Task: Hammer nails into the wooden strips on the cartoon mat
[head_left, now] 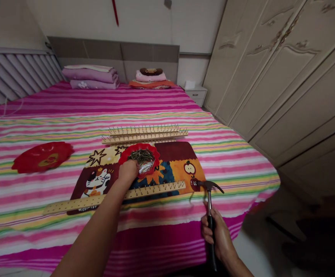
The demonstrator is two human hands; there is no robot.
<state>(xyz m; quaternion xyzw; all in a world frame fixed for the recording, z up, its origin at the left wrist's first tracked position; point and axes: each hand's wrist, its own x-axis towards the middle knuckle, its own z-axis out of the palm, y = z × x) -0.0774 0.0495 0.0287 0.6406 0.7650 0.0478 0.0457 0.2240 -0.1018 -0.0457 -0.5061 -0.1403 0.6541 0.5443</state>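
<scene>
My right hand (218, 231) wraps the claw hammer (209, 201); my left hand (129, 170), grip hidden, seemingly picks nails (143, 157), next needing a clean lift.

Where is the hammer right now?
In the head view, the claw hammer is toward the lower right, gripped in the right hand, at the near right corner of the colorful mat.

Dim light leaves the lower right corner nearly black; the wardrobe (259, 88) looks stretched.
</scene>
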